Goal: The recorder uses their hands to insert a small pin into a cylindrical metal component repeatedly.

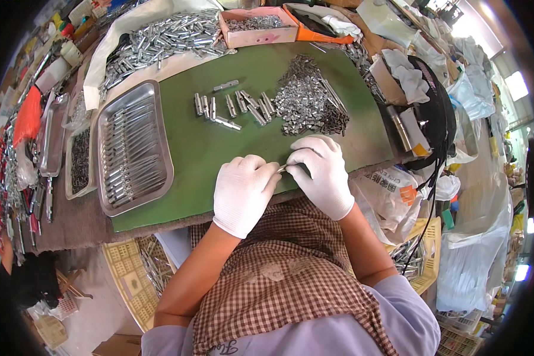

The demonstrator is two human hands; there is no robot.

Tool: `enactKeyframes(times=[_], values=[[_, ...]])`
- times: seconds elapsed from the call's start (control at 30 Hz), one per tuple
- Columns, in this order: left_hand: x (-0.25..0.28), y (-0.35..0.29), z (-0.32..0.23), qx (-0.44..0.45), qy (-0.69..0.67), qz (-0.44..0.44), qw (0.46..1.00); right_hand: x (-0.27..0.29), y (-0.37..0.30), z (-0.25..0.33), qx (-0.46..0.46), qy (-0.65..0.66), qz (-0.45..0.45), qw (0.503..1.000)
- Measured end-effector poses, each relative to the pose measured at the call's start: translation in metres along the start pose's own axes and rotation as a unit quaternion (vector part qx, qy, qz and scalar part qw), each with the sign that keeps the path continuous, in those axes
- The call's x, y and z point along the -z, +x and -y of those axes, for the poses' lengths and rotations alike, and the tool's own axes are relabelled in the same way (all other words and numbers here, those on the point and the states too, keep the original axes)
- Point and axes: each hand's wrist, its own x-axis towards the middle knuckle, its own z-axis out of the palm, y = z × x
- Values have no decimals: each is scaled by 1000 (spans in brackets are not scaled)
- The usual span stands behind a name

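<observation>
White knit gloves cover both my hands, which meet at the front edge of a green mat (pixel 196 172). Between the fingertips of my left hand (pixel 243 191) and my right hand (pixel 322 172) is a small metal part (pixel 282 168), mostly hidden by the fingers. Both hands are closed on it in a pinch. Just beyond them lies a heap of small silver metal pieces (pixel 299 105), with dark screws (pixel 336 121) at its right side. Left of that heap, several short metal cylinders (pixel 206 107) lie loose on the mat.
At left a steel tray (pixel 167 148) holds a row of slim metal rods. Behind the mat are a large pile of metal cylinders (pixel 166 38), a pink box (pixel 261 37) of small parts and an orange tray (pixel 320 37). Yellow crates (pixel 124 279) stand below the table.
</observation>
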Motion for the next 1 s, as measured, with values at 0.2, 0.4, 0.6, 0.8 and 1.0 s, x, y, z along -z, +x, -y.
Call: enactKeyframes(times=[0.2, 0.4, 0.6, 0.8, 1.0], values=[[1, 1, 0, -6, -4, 7, 1000, 7, 8, 13, 104, -151, 29, 983], [1, 0, -1, -10, -2, 4, 1000, 13, 18, 16, 117, -147, 70, 980], [0, -1, 0, -23, 14, -6, 1000, 10, 21, 9, 77, -111, 107, 985], [1, 0, -2, -17, 21, 0, 1000, 5, 13, 7, 88, -84, 71, 990], [-3, -3, 1, -9, 24, -1, 1000, 39, 9, -15, 22, -127, -9, 992]])
